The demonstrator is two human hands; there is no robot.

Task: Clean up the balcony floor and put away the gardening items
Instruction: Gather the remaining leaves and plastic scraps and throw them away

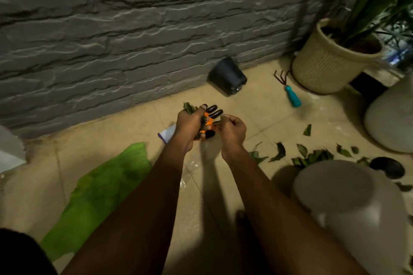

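Over the balcony floor (pixel 257 100), left of the cream planter (pixel 324 69) and nearer the camera, a person's left hand (pixel 190 125) clutches a bunch of green leaves (pixel 189 108) and an orange claw-tipped glove (pixel 210 118), fingers curled round both. The right hand (pixel 232 133) has its fingers curled tight at the glove's edge; whether they grip it cannot be told. A teal-handled hand rake (pixel 291 95) lies just beside the planter, and loose leaves (pixel 312 155) litter the tiles nearer the camera than it.

Dim, warm light. The forearms (pixel 143 187) cast long dark shadows on the floor (pixel 263 100). Motion blur softens everything, and the wide lens bows the wall (pixel 107 29) lines near the edges.
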